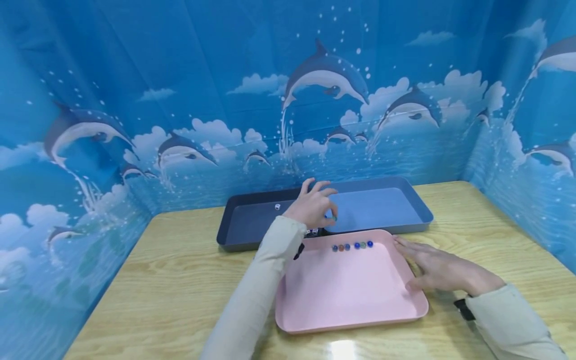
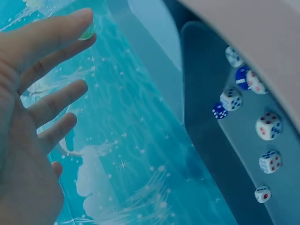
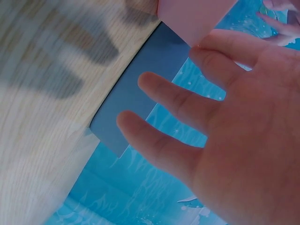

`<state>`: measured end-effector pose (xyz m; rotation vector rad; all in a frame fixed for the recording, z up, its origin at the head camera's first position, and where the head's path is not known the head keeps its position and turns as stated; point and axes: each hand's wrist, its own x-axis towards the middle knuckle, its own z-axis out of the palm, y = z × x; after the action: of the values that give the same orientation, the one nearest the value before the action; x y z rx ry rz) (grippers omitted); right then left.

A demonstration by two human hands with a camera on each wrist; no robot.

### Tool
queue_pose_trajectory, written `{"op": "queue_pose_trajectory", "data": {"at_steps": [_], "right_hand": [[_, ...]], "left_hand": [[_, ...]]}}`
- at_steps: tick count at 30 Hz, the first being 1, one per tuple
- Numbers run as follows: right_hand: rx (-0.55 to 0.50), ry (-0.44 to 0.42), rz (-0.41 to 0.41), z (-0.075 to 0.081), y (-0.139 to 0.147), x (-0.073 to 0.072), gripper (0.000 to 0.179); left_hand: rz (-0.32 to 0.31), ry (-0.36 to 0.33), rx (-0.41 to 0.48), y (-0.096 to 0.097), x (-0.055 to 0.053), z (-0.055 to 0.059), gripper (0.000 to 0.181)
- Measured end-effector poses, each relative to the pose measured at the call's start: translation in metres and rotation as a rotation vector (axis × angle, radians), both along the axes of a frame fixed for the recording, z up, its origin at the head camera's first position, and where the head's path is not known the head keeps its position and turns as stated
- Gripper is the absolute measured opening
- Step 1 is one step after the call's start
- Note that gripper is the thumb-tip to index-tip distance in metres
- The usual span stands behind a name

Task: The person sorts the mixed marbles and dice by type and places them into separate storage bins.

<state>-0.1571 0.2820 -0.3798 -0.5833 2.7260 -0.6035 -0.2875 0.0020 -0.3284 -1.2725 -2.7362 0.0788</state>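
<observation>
My left hand [image 1: 311, 207] is raised over the dark tray and the blue tray, pinching a green glass marble [image 2: 87, 33] between thumb and forefinger. The other fingers spread loosely away. My right hand [image 1: 443, 269] rests along the right side of the pink tray [image 1: 346, 295], fingers extended, fingertips at its rim. Along the far inner edge of that tray several glass marbles [image 1: 357, 245] lie in a row, split by a small gap; they are blue, orange-brown and green.
Behind the pink tray stand a dark tray [image 1: 252, 225] on the left and a blue tray [image 1: 373, 207] on the right. White dice [image 2: 269, 125] and blue dice [image 2: 219, 111] lie in the dark one. A dolphin-print curtain [image 1: 252, 60] encloses the wooden table [image 1: 180, 280].
</observation>
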Motion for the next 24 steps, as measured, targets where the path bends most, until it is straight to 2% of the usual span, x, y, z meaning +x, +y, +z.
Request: {"op": "queue_pose_trajectory", "data": {"at_steps": [4,9,12,17,24], "right_hand": [[-0.002,-0.007,-0.005,0.001,0.0,0.0,0.097],[0.001,-0.01,-0.007,0.001,-0.001,0.001,0.097],[0.005,-0.014,-0.004,0.0,-0.001,0.0,0.097],[0.005,-0.004,0.009,0.0,-0.002,0.0,0.097],[-0.005,0.02,0.011,-0.001,0.0,0.001,0.097]], "left_hand": [[0.037,0.012,0.018,0.003,-0.007,0.007,0.011],[0.093,-0.015,0.072,0.006,-0.017,0.01,0.014],[0.149,-0.051,0.118,0.008,-0.025,0.008,0.016],[0.291,-0.072,0.14,0.01,-0.038,-0.002,0.017],[0.357,-0.061,0.173,0.021,-0.045,-0.005,0.014]]}}
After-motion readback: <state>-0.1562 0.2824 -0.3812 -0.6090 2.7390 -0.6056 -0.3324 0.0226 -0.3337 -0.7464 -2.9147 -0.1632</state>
